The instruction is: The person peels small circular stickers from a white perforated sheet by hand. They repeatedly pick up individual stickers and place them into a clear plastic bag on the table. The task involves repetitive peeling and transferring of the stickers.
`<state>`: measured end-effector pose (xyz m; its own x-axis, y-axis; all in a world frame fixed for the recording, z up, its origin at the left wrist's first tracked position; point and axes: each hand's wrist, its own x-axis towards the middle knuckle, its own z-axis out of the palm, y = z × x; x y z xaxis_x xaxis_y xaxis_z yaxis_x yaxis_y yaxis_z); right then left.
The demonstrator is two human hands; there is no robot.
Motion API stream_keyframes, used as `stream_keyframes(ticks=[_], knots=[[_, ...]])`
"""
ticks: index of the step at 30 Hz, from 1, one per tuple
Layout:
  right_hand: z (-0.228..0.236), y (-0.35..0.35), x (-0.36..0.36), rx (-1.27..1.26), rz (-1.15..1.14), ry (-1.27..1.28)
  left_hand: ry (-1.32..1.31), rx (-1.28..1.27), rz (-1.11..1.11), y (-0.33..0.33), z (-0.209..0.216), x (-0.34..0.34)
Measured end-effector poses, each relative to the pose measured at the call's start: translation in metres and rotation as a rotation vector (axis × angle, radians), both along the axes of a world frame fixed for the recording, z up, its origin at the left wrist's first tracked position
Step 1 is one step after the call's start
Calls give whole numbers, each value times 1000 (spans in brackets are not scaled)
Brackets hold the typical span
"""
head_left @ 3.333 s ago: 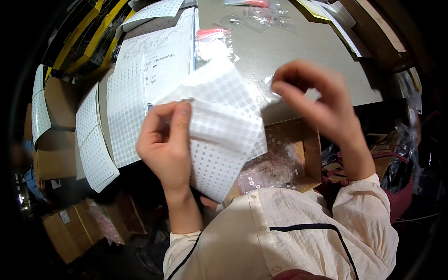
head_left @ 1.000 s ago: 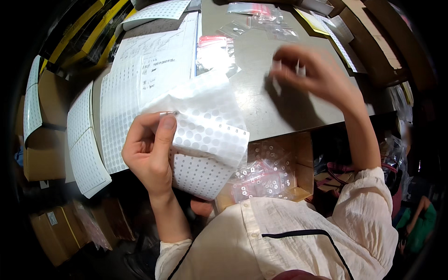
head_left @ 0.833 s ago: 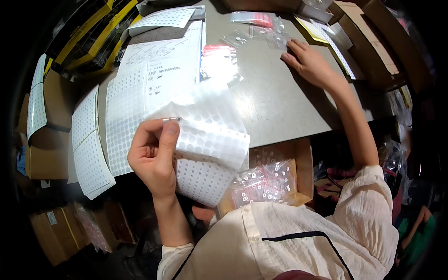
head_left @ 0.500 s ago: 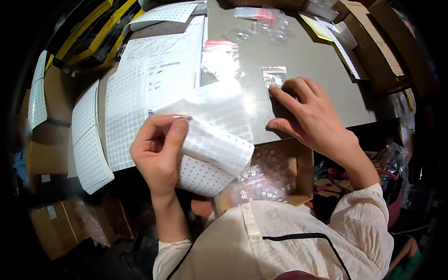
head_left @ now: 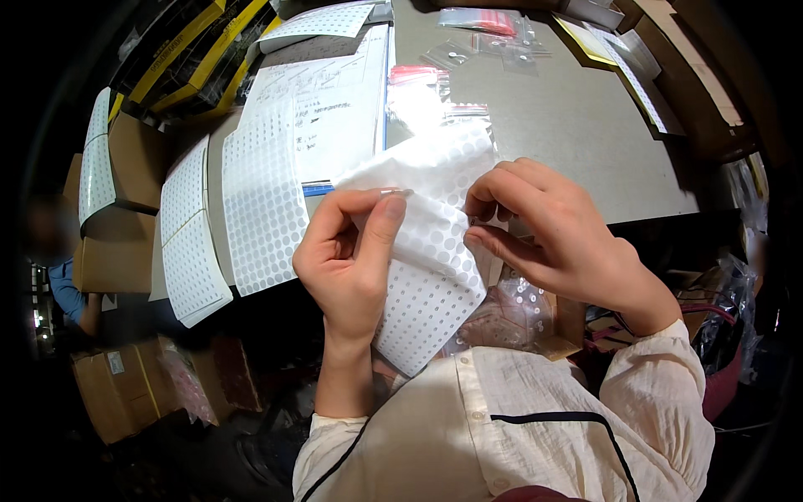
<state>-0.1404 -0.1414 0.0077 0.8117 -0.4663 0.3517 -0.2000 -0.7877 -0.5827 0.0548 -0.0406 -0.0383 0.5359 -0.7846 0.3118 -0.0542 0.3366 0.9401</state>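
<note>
Left hand: pinching white sticker sheet over near edge of bench | Right hand: at sheet's right edge, cannot tell if gripping | Step: likely peeling | Next: calls for clean pull

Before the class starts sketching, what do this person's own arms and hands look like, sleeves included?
Loose, wrinkled cream sleeves end partway down the arms, leaving the wrists bare. The left hand and right hand are ungloved; no watch or bracelet shows.
</note>
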Motion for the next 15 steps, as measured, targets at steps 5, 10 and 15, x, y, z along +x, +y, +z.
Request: stream_keyframes(ticks=[5,10,15], knots=[[-14,7,4,-215,-113,-18,-45,4,13,-2,-7,3],[-29,12,12,-529,-155,-47,-56,57,66,0,-8,7],[-30,8,19,-703,-109,-45,-84,51,81,-2,-9,14]])
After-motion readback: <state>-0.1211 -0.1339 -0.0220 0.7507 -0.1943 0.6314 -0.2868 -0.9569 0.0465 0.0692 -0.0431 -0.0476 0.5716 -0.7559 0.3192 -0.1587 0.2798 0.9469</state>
